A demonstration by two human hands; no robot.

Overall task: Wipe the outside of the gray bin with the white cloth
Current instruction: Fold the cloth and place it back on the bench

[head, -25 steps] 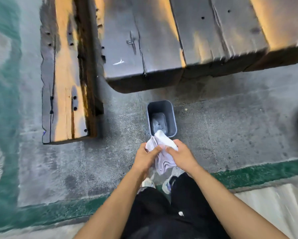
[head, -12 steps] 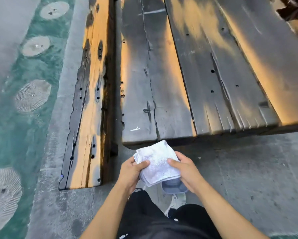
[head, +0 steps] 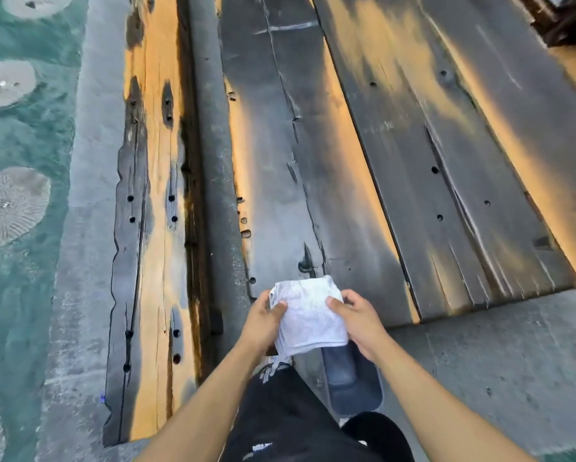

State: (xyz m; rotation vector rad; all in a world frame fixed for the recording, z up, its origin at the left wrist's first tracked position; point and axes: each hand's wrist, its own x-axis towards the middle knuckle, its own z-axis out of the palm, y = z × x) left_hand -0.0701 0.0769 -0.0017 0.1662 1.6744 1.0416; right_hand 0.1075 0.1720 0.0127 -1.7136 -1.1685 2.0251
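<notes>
The white cloth (head: 308, 315) is folded into a thick square and held between both hands in front of me. My left hand (head: 263, 320) grips its left edge with the thumb on top. My right hand (head: 356, 320) grips its right edge the same way. The gray bin (head: 353, 383) stands on the concrete floor below the cloth, between my hands and my legs. The cloth and my right hand hide the bin's far part, and only its near rim and inside show.
A large dark wooden table top (head: 396, 161) with bolt holes spreads ahead. A long wooden bench plank (head: 153, 228) runs along its left. Green painted floor (head: 19, 145) with pale round patches lies far left. My black-trousered legs (head: 290, 421) and a shoe are below.
The view has tilted up from the floor toward the table. The cloth went from hanging loose over the bin to a folded square raised in both hands.
</notes>
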